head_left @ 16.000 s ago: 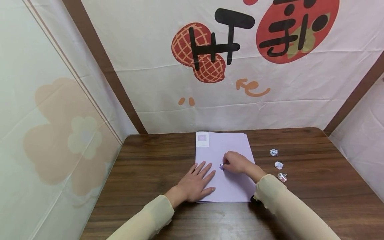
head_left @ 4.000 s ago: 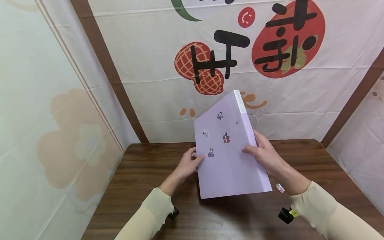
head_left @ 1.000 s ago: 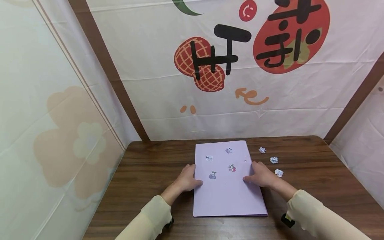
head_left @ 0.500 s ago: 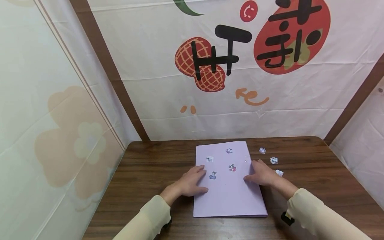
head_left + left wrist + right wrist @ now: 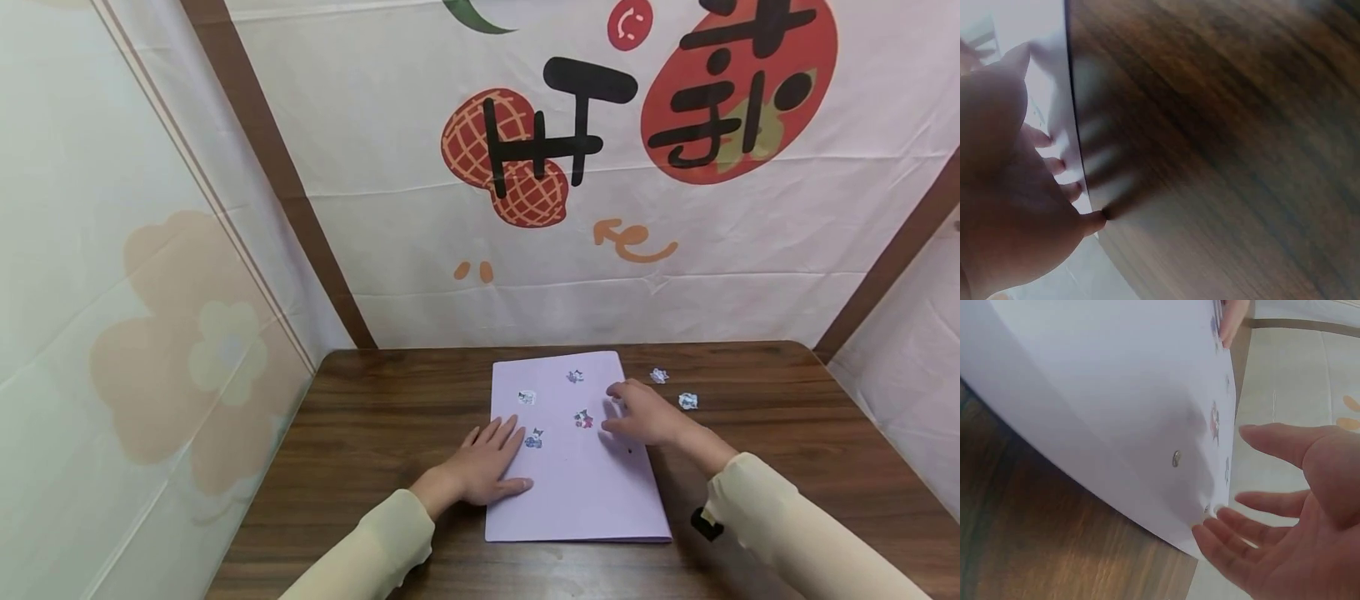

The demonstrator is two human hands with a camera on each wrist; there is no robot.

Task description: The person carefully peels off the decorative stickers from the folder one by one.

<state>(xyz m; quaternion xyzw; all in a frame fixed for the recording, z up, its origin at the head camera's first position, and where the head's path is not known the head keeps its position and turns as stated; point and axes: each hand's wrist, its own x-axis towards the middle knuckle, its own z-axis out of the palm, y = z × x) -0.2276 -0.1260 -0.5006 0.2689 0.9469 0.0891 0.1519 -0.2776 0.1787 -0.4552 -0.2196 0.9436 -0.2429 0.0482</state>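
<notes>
A light purple folder (image 5: 570, 500) lies flat on the wooden table, with several small cartoon stickers, such as one with pink on it (image 5: 583, 419), on its upper half. My left hand (image 5: 483, 467) rests on its left edge, fingers spread; in the left wrist view the little finger reaches past the edge onto the wood. Over the right edge is my right hand (image 5: 651, 415), fingers apart and loosely bent, holding nothing. The right wrist view shows this hand (image 5: 1285, 531) beside the folder surface, where a small metal ring (image 5: 1176, 458) sits.
Right of the folder lie two small loose stickers, one farther back (image 5: 658, 376) and one nearer (image 5: 687, 401). A printed cloth (image 5: 420, 317) hangs behind the table (image 5: 360, 450). A black wrist device (image 5: 707, 524) shows under the right sleeve.
Sixteen seconds ago the folder's labelled side faced up; four seconds ago both hands held it raised. Since half a second ago, the right hand has moved inward from its edge and the left hand has spread.
</notes>
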